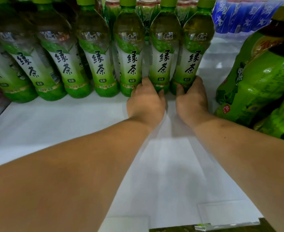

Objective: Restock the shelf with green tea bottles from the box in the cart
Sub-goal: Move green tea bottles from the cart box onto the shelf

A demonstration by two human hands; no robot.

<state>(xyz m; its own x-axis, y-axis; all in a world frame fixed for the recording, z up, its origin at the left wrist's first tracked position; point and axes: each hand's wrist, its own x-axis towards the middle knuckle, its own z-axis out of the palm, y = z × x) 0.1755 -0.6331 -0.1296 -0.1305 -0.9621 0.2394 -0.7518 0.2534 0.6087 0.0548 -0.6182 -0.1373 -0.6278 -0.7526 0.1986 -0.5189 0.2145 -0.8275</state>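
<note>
Two bare forearms reach in from the bottom edge, the left forearm and the right forearm, stretched over the white shelf.

At the far left, a row of green tea bottles stands upright along the back of the shelf, green caps up and labels facing out, each touching the next.

Toward the right end of that row, the left hand grips the base of the second-to-last bottle, fingers on one side and thumb on the other. Just beside it, the right hand wraps round the base of the last bottle in the same way. Both bottles stand on the shelf.

Behind the row, red-capped bottles show between the necks. A blue-wrapped pack lies at the back right, and a shrink-wrapped pack of large green bottles leans at the far right.
</note>
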